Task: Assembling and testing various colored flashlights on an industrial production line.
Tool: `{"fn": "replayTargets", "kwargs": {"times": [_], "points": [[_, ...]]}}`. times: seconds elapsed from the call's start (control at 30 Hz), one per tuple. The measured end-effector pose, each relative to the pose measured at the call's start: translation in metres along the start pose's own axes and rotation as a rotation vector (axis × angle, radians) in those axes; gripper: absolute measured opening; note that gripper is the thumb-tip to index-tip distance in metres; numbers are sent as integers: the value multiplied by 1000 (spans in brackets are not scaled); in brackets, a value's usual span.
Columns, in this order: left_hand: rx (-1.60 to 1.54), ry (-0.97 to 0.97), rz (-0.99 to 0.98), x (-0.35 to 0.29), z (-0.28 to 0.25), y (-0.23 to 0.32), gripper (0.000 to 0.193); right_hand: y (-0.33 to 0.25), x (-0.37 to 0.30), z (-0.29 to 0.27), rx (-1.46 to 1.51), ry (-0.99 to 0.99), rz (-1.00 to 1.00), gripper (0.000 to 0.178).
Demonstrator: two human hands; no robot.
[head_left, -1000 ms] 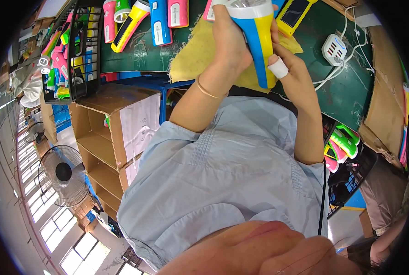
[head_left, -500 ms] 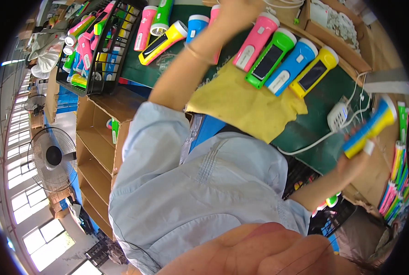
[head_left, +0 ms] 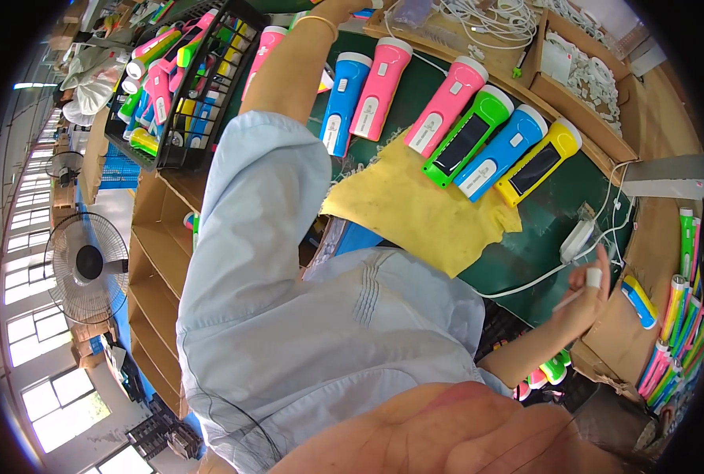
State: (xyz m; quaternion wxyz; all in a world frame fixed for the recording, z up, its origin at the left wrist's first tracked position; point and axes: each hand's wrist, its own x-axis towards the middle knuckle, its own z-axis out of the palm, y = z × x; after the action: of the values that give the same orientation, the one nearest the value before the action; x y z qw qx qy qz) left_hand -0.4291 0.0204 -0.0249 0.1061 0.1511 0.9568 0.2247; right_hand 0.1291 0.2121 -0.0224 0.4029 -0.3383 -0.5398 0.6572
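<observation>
My right hand [head_left: 587,296], a white wrap round one finger, is empty with its fingers apart near a white plug block [head_left: 578,241]. Past it, a blue-and-yellow flashlight [head_left: 640,302] lies on cardboard. My left hand [head_left: 342,8] reaches to the far edge of view, partly cut off; a bit of blue shows beside it, and I cannot make out its grip. On the green table lie a blue flashlight [head_left: 345,103] and a pink flashlight [head_left: 381,88]. To their right are another pink [head_left: 446,107], a green [head_left: 469,136], a blue [head_left: 500,155] and a yellow flashlight [head_left: 538,163].
A yellow cloth [head_left: 415,207] spreads below the flashlights. The black crate [head_left: 180,118] at far left holds many flashlights. White cables [head_left: 490,20] and a cardboard box of small white parts [head_left: 537,83] stand at the back. More flashlights [head_left: 678,332] are stacked far right.
My right hand has let go of the blue-and-yellow flashlight, now on the cardboard, and drawn back left. My left hand has moved left and farther away; its forearm now covers the left-hand flashlights.
</observation>
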Motion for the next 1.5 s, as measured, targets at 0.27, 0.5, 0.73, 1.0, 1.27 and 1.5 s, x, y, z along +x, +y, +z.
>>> {"fn": "replayTargets", "kwargs": {"times": [0.27,0.5,0.73,1.0,1.27,1.5], "points": [[-608,-35,-96,-6,3,7,33,-11,-40,39,39,-306,124,28],[-1716,-788,71,-248,28,71,41,6,-44,88,128,-552,28,58],[-1332,-1541,333,-408,109,63,65,-27,-96,95,473,165,-391,46],[-1215,-537,383,-396,110,93,52,19,-99,89,-607,-519,-351,59],[-1536,-735,139,-378,98,112,27,22,-88,40,-170,-384,129,18],[-1750,-1000,-67,-360,94,121,34,21,-92,38,-223,-257,44,14]]}}
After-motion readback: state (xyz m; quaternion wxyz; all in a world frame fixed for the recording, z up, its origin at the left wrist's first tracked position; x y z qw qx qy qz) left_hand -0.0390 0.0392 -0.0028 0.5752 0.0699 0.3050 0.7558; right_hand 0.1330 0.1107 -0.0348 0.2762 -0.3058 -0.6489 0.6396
